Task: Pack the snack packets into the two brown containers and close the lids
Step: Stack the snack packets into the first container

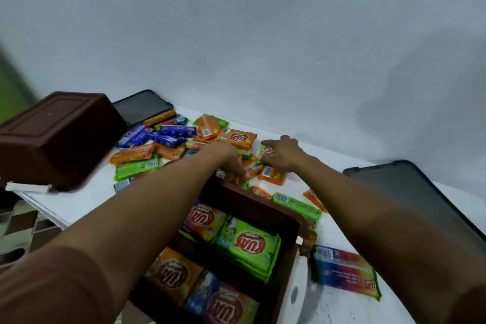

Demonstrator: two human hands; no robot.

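An open brown container (286, 221) stands right in front of me, holding several orange, green and blue snack packets (248, 247). A second brown container (57, 137) lies upside down at the far left. Loose snack packets (236, 138) are heaped on the white table beyond the open container. My left hand (228, 159) reaches into the heap, fingers curled down on orange packets. My right hand (282, 152) pinches a small green packet (267, 150) between thumb and fingers at the heap's right edge.
A dark lid (420, 192) lies at the right, and another dark lid (143, 106) leans against the grey wall behind the heap. A multicoloured packet (344, 271) lies right of the open container. The table's left edge (44, 205) drops off.
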